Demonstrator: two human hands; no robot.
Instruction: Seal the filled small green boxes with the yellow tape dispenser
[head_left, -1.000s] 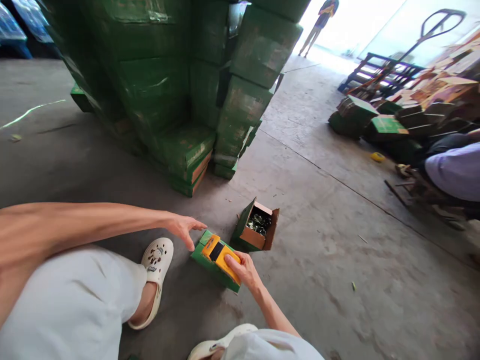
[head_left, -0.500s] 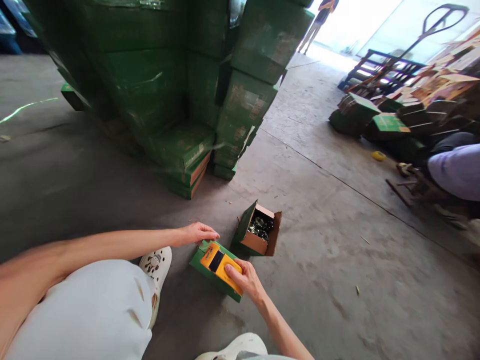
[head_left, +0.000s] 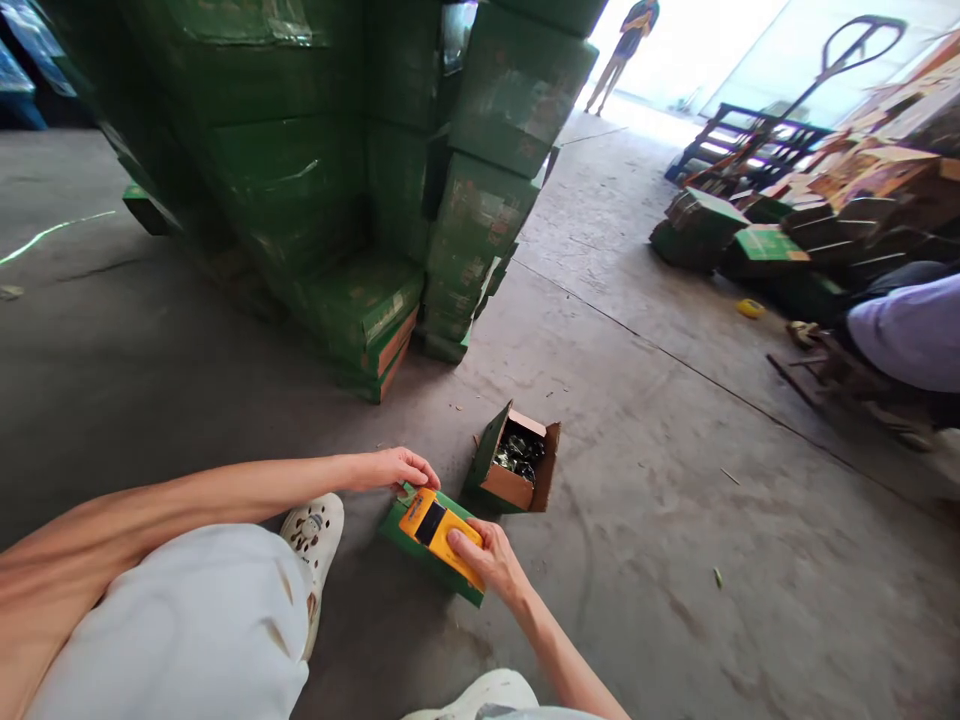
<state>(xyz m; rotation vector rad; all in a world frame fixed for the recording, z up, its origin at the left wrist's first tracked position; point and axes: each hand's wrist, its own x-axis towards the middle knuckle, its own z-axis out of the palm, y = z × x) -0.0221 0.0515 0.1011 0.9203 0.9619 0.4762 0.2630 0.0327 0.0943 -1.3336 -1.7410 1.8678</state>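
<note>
floor (head_left: 675, 520): grey concrete | stacked green cartons (head_left: 315, 150) behind | bright doorway (head_left: 697, 40) far right | pallet jack (head_left: 795, 110)
</note>
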